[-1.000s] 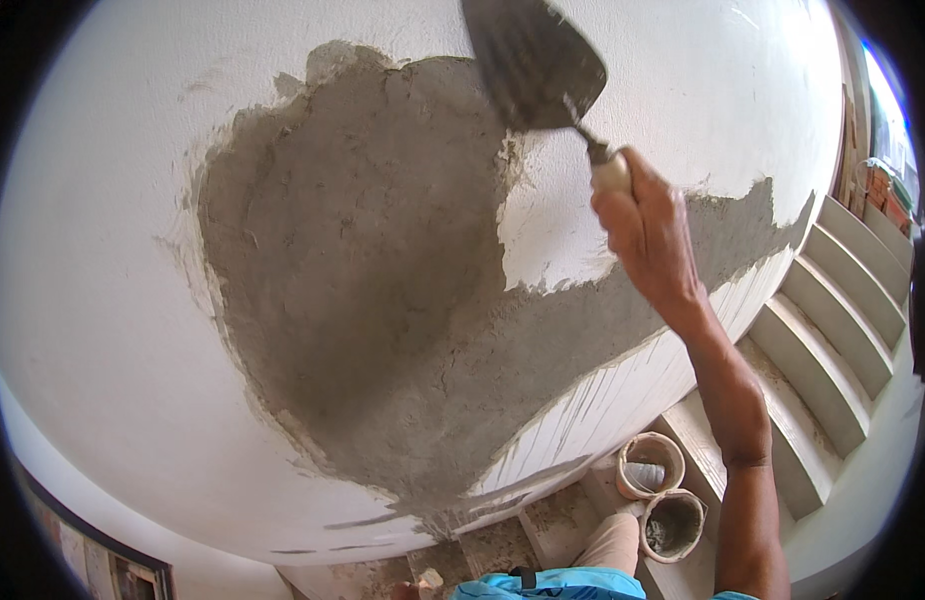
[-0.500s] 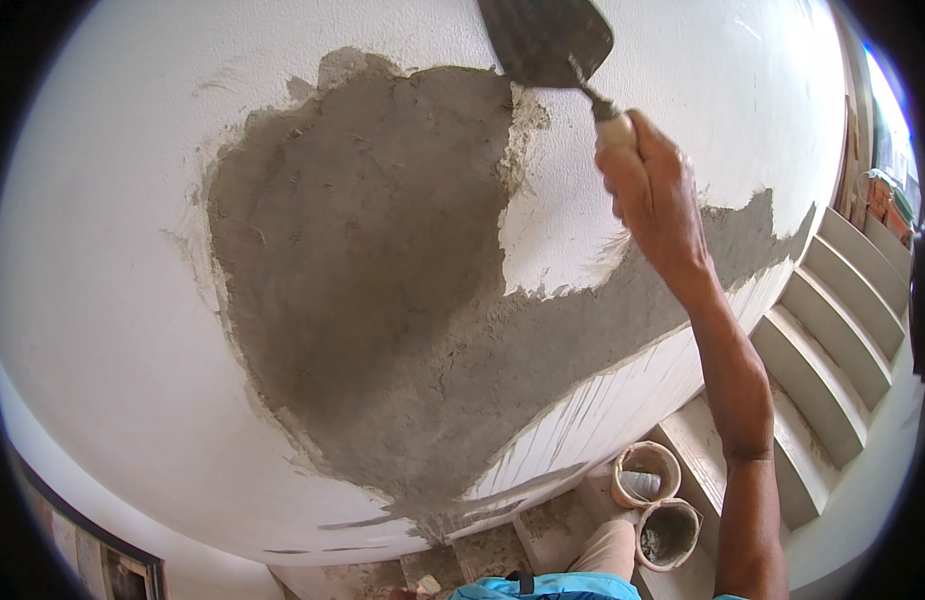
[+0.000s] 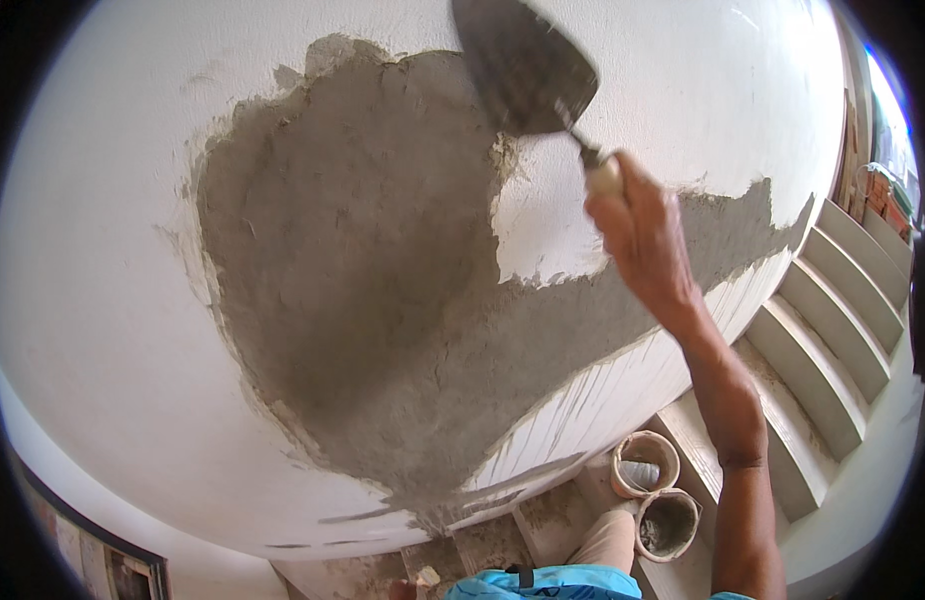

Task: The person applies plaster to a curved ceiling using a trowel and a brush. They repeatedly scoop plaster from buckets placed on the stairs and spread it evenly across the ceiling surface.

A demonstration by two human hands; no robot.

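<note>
My right hand (image 3: 643,235) is closed round the pale handle of a trowel (image 3: 528,70). The broad dark blade points up and slightly left, a little smeared by motion, over the upper right edge of a grey mortar patch (image 3: 353,220) on the white wall. Whether the blade touches the wall, I cannot tell. Just right of the patch's upper part lies a bare white area bordered by rough mortar edges. At the lower edge, what looks like a bit of my left hand (image 3: 403,590) shows beside a small pale tan piece (image 3: 428,577); its fingers are not visible.
Two buckets stand on the steps below right: one (image 3: 645,462) with a pale rounded thing inside, the other (image 3: 668,525) with grey mortar. Stairs (image 3: 833,330) climb along the right. A dark-framed opening (image 3: 103,545) is at lower left. Grey streaks mark the wall's base.
My right hand and the trowel have moved down and slightly left, bringing the blade over the patch's upper right edge. The view has shifted slightly.
</note>
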